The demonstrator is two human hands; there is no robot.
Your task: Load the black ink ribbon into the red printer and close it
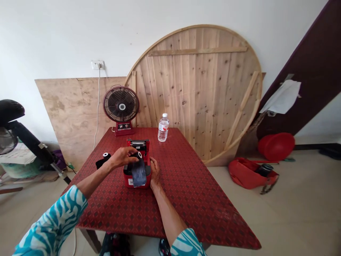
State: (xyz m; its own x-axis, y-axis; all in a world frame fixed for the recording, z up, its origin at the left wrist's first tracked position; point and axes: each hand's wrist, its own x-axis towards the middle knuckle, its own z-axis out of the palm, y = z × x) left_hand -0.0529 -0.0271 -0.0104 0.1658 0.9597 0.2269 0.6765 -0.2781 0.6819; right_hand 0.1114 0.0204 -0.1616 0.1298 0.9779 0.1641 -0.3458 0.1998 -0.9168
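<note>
A small red printer (147,182) with its lid (138,143) raised stands on the table. My left hand (123,158) is closed over its opening, the fingers pinching a dark roll (137,155) with a white core. From that roll a loose dark strip (139,175) hangs down over the printer's front. My right hand (155,171) is wrapped against the printer's right side, gripping it. Left of the printer, near my left forearm, lies a second black roll (106,156) with a white core and a loose end. My left hand hides part of the printer's inside.
The table (191,202) has a red patterned cover. A dark red fan (121,106) and a clear water bottle (163,128) stand toward its back. A round wooden tabletop (197,92) leans on the wall. A red bag (241,174) lies on the floor at right; a black standing fan (32,142) is at left.
</note>
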